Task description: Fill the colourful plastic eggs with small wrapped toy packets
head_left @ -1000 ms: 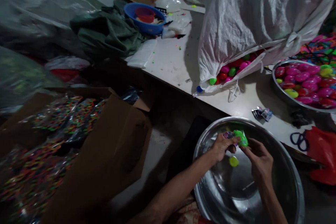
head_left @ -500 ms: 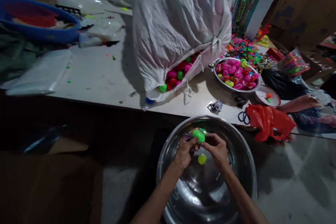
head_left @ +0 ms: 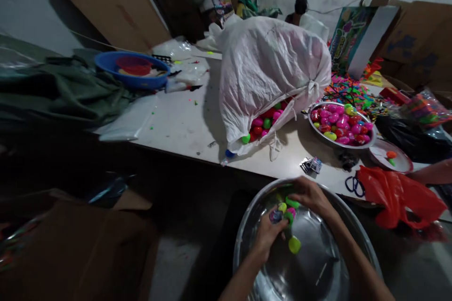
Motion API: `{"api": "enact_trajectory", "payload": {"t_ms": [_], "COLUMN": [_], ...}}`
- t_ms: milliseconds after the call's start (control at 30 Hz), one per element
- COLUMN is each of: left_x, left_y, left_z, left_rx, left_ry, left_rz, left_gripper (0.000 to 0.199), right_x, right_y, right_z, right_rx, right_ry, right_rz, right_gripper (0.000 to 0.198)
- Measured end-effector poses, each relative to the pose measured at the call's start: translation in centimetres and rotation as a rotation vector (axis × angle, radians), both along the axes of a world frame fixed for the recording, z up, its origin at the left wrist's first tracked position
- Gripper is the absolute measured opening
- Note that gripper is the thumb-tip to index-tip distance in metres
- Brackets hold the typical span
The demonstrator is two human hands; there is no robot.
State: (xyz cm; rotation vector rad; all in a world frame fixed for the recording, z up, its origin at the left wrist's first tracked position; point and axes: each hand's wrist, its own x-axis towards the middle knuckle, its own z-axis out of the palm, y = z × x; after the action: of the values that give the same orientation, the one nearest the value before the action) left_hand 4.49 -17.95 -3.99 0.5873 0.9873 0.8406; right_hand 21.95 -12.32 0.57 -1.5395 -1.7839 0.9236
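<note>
Both hands are inside a large shiny metal basin (head_left: 353,216). My left hand (head_left: 266,235) is closed on a green plastic egg half (head_left: 288,218), and a small printed packet (head_left: 276,216) shows at its fingers. The fingers of my right hand (head_left: 312,197) are closed on another green egg piece (head_left: 292,202), a little farther off. Between the hands I see a pink piece (head_left: 291,211) and a yellow piece (head_left: 282,207); whether they are held or lie in the basin I cannot tell. A yellow-green piece (head_left: 294,245) sits below my left fingertips.
Behind the basin is a white table (head_left: 176,124) bearing a big white sack (head_left: 271,66) of coloured eggs. To its right stand a metal bowl (head_left: 341,124) of wrapped eggs, scissors (head_left: 354,186), small packets (head_left: 311,165) and a red plastic bag (head_left: 395,197). A person's arm (head_left: 432,171) rests at the right.
The green egg held between both hands is now two green pieces apart, one at each hand. My right hand has moved up and away from my left. The view has tilted up and turned left.
</note>
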Motion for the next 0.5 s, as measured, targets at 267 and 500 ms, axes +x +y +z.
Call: {"api": "enact_trajectory", "payload": {"t_ms": [267,500], "left_x": [-2.6,-4.9], "left_y": [2.0,3.9], "left_z": [1.4,2.0], "left_rx": [-0.149,-0.048], "left_ry": [-0.119,-0.064], "left_rz": [0.233,0.255], "left_gripper": [0.029,0.033], "right_x": [-11.8,-11.9], "right_y": [19.4,20.5], "right_z": [3.2,2.1], "right_rx": [0.236,0.286], "right_ry": [-0.644,-0.616], "right_rz": [-0.064,-0.142], "right_gripper": [0.028,0.025]}}
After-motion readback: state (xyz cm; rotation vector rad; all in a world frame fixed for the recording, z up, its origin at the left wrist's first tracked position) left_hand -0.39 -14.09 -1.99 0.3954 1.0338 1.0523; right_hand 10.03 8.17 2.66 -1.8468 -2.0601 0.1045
